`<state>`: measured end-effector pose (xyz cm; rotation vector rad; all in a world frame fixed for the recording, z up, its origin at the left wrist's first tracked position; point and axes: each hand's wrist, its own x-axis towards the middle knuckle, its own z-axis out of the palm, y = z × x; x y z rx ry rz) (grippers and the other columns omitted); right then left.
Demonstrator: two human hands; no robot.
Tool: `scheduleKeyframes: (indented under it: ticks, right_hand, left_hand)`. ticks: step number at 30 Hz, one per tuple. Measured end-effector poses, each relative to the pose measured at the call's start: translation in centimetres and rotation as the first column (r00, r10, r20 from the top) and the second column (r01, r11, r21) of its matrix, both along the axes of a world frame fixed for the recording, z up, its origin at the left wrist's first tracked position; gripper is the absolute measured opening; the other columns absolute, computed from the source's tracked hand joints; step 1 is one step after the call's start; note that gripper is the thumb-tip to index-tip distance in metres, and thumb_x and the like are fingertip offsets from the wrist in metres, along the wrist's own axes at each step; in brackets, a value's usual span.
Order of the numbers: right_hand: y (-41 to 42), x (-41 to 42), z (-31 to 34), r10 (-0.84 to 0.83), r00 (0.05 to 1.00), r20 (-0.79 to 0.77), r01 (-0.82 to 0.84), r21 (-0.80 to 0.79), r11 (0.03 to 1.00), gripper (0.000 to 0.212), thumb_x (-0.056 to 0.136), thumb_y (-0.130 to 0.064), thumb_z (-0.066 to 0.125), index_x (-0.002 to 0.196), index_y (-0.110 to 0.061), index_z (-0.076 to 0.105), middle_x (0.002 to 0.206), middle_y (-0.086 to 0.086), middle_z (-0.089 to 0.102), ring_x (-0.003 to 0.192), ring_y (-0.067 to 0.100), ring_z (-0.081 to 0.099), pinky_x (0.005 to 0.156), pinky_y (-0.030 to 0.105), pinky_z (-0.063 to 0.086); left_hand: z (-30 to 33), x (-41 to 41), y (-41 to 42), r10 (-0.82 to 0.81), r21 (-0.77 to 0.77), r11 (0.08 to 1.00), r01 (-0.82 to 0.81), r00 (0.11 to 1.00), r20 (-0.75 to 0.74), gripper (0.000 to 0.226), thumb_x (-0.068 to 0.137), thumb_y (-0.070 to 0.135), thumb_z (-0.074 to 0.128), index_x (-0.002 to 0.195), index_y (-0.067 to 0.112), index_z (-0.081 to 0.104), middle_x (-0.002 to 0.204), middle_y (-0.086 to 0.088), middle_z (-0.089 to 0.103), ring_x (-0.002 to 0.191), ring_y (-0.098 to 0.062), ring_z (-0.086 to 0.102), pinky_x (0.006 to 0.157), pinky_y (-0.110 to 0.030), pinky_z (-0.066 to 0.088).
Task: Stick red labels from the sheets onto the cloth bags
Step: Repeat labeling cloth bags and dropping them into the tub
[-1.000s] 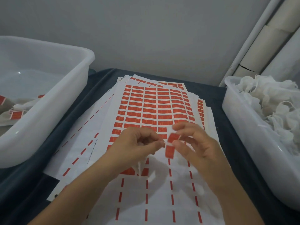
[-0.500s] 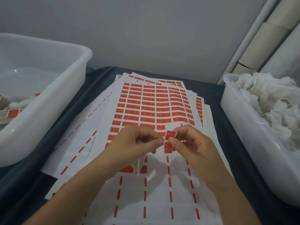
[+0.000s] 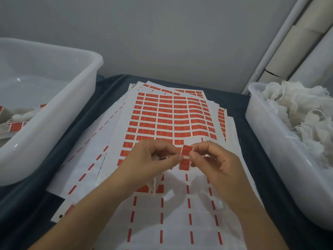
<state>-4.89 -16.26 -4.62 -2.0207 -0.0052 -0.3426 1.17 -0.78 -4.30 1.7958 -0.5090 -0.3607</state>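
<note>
Mid-batch: both hands, left hand (image 3: 153, 156) and right hand (image 3: 214, 159), pinch one red label (image 3: 185, 157) over the top sheet (image 3: 162, 120) mid-tabletop; few labelled bags (image 3: 16, 123) in left bin (image 3: 54, 112), right bin (image 3: 266, 130) heaped with unlabelled bags (image 3: 297, 112).

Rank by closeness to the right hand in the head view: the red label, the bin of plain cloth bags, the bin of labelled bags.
1. Red label, pinched by the right hand.
2. Bin of plain cloth bags, on the right.
3. Bin of labelled bags, far left.
</note>
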Motion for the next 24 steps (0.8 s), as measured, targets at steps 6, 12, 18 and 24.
scheduleKeyframes:
  ticks: [6,12,18,24]
  right_hand:
    - [-0.85,0.21,0.72,-0.128,0.991,-0.025,0.130,0.145,0.981,0.037,0.073,-0.049,0.053,0.110,-0.049,0.047,0.098,-0.044,0.056,0.097,-0.012,0.057,0.069,-0.001,0.043]
    - [0.05,0.00,0.66,-0.009,0.996,-0.089,0.023,0.164,0.986,0.021,0.063,-0.041,0.061,0.084,-0.036,0.062,0.081,-0.035,0.065,0.081,-0.006,0.063,0.061,0.001,0.044]
    - [-0.28,-0.06,0.51,-0.053,0.995,-0.083,0.067,0.178,0.982,0.015,0.063,-0.039,0.060,0.075,-0.031,0.063,0.069,-0.025,0.067,0.067,0.001,0.064,0.058,0.001,0.044]
    - [-0.01,-0.06,0.46,-0.088,0.995,-0.054,0.096,0.174,0.980,0.017,0.063,-0.041,0.059,0.075,-0.030,0.062,0.075,-0.021,0.067,0.069,-0.001,0.063,0.056,0.001,0.043]
  left_hand:
    - [0.44,0.31,0.30,0.074,-0.115,0.989,-0.091,0.986,-0.149,0.019,0.054,0.049,0.061,0.065,0.037,0.071,0.064,0.011,0.066,0.063,0.000,0.061,0.059,-0.012,0.043]
    - [0.37,0.15,0.18,0.056,-0.128,0.989,-0.076,0.987,-0.151,0.019,0.054,0.050,0.061,0.062,0.036,0.071,0.060,0.011,0.065,0.060,0.000,0.060,0.061,-0.017,0.042]
    - [0.27,0.10,-0.06,0.036,-0.109,0.993,-0.050,0.991,-0.125,0.015,0.054,0.048,0.061,0.059,0.037,0.070,0.059,0.012,0.064,0.059,0.000,0.060,0.059,-0.016,0.042]
    - [0.28,-0.15,-0.10,0.048,-0.118,0.991,-0.056,0.997,-0.067,0.013,0.054,0.048,0.061,0.058,0.040,0.070,0.061,0.013,0.066,0.062,0.000,0.061,0.052,-0.005,0.044]
